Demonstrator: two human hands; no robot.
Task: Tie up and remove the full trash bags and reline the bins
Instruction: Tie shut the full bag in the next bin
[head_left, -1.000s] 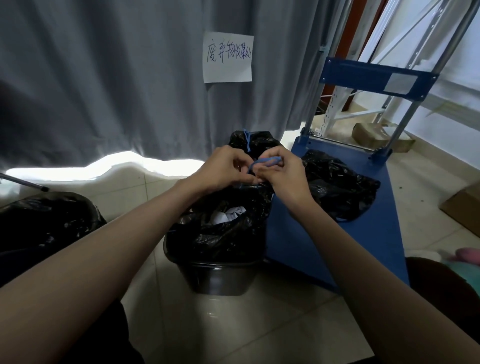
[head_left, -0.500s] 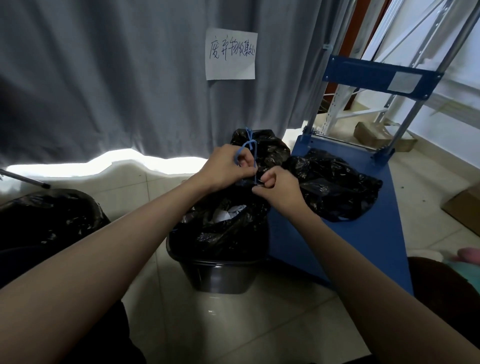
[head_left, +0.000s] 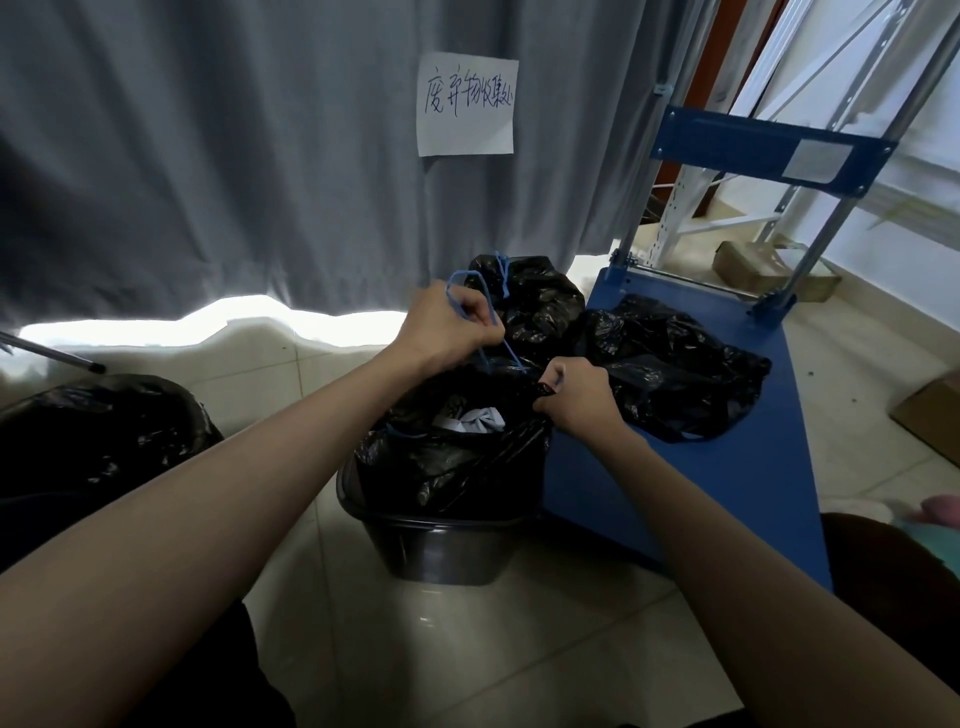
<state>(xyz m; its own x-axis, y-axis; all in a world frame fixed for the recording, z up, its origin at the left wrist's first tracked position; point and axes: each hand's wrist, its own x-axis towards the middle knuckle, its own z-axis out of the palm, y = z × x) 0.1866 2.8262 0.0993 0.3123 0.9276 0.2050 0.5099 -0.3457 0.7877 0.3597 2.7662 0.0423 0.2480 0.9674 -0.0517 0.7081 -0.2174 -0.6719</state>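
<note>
Hands work the blue drawstring (head_left: 470, 332) of a full black trash bag (head_left: 452, 457) seated in a dark bin (head_left: 441, 551) on the tiled floor. The left hand (head_left: 447, 325) grips a raised loop of the cord while the right hand (head_left: 576, 397) pinches the bag's gathered rim, apparently bracing it so the mouth can cinch shut. Crumpled white paper (head_left: 478, 418) shows through the open mouth. Behind it sits a tied bag (head_left: 524, 301); another bag (head_left: 670, 374) lies on the blue cart (head_left: 753, 493) just beside the bin, likely staged for removal.
</note>
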